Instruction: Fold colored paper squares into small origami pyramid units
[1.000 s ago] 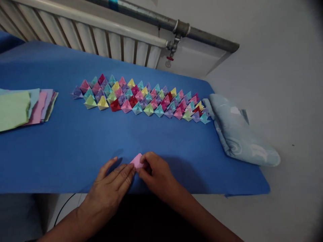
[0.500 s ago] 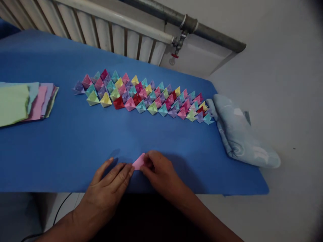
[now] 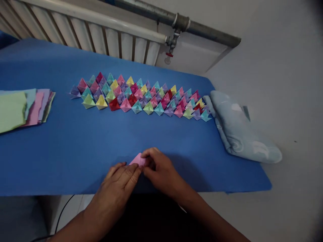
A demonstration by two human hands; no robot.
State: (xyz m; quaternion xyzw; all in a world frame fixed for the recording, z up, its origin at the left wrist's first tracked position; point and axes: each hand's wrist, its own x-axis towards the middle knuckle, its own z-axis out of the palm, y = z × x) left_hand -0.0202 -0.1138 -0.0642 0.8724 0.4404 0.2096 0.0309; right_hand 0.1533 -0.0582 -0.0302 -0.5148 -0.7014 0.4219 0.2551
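A small folded pink paper [image 3: 137, 159] lies near the front edge of the blue table [image 3: 83, 144]. My left hand [image 3: 121, 179] presses on its lower left part, fingers flat and close together. At the paper's right side, my right hand [image 3: 160, 171] pinches it between thumb and curled fingers. Beyond my hands, several small folded paper boats [image 3: 137, 107] in many colours stand in close rows across the table.
Coloured paper sheets [image 3: 11, 111] are stacked at the left. A folded light blue cloth [image 3: 239, 127] lies at the right end. Behind the table are a white radiator [image 3: 98, 38] and a pipe [image 3: 209, 33] with a red-handled valve [image 3: 169, 54].
My left hand has slid right over the pink paper, and its fingers have come closer together. My right hand stays pinched at the paper's right side. The whole view has shifted slightly.
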